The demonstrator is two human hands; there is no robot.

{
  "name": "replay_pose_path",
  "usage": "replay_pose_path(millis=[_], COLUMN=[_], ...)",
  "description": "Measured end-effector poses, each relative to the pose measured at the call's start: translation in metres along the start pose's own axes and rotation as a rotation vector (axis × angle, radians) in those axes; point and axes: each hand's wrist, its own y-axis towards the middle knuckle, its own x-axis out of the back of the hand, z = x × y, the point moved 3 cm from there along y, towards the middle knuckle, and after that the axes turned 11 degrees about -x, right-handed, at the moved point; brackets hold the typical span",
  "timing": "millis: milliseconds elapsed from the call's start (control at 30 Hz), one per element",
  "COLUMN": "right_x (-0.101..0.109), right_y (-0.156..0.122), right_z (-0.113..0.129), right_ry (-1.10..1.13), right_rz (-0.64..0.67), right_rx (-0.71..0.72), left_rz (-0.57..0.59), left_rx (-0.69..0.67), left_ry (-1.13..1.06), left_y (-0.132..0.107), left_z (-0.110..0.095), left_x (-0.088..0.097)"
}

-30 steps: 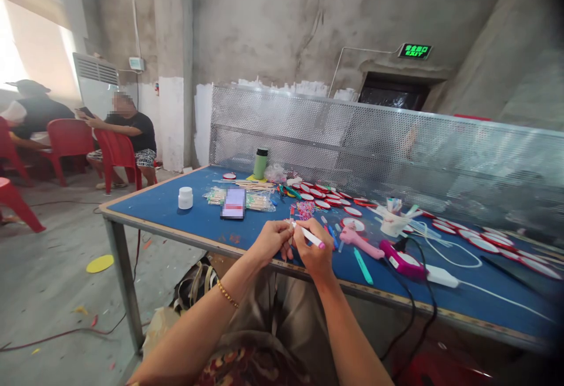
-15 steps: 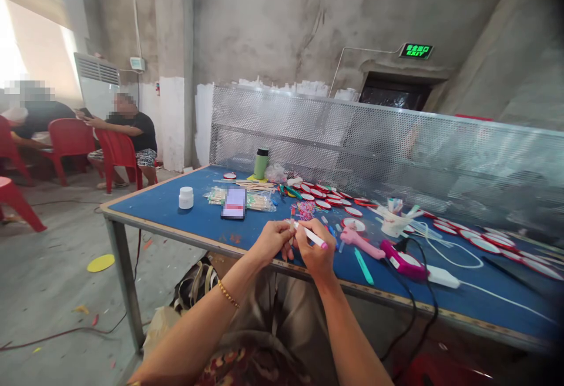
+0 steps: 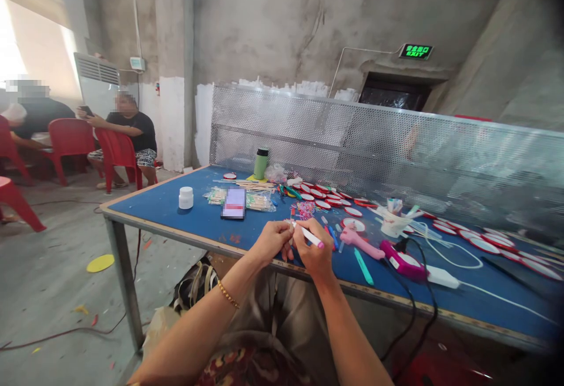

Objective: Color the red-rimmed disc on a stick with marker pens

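Observation:
Between the fingers of my right hand [image 3: 315,248] is a white marker pen [image 3: 312,237] with a pink end, tilted so its front end points toward my left hand. My left hand [image 3: 273,240] is closed, thumb and fingers pinching a small item at the pen's front end that is too small and covered to name. Both hands meet over the front edge of the blue table [image 3: 158,212]. Just beyond them lies a heap of small pink and multicoloured pieces [image 3: 305,210]. Blue pens [image 3: 332,237] rest to the right of my right hand.
A phone [image 3: 233,204] and a white jar [image 3: 185,198] stand left. A pink glue gun [image 3: 361,242], teal cutter [image 3: 363,267], magenta power strip [image 3: 403,261] with cables and a white cup [image 3: 393,221] lie right. Red-rimmed white discs [image 3: 315,193] line the back before a perforated metal screen [image 3: 282,121].
The marker pen's pink end has shifted slightly left in my right hand. Otherwise both hands stay in nearly the same place.

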Motion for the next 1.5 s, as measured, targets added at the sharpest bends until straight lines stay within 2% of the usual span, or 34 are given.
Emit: replay_pose_path(millis=[67,267,500,667,933,1133,1333,1500], right_x=[-0.0008,0.0017,-0.001,0.0028,-0.0011,0.0024,-0.001,0.001], right_y=[-0.0004,0.0001,0.0008,0.0007,0.0002,0.0005,-0.0002,0.0005], right_z=[-0.0001,0.0002,0.0012,0.0005,0.0002,-0.0002,-0.0006,-0.0009], right_ry=[-0.003,-0.056,-0.028,-0.057,-0.02,-0.061,-0.024,-0.06], right_rz=[0.016,-0.066,0.003,-0.085,0.003,-0.077,-0.008,-0.073], right_rx=[0.001,0.024,0.014,0.017,-0.008,-0.004,0.003,0.006], left_rz=[0.001,-0.005,-0.001,-0.001,-0.005,-0.007,-0.008,-0.013], left_rx=[0.002,-0.003,0.001,-0.004,-0.004,-0.007,0.004,0.002], left_ry=[0.001,0.01,0.019,0.024,0.034,0.034,0.034,0.034], left_y=[0.0,-0.0004,-0.0005,-0.001,-0.0007,-0.0006,-0.0008,-0.0004], left_z=[0.0002,-0.0002,-0.0005,-0.0016,-0.0003,-0.0001,-0.0002,0.0008], left_x=[0.0,0.0005,-0.0001,-0.0001,0.0,-0.0001,-0.0001,0.0001])
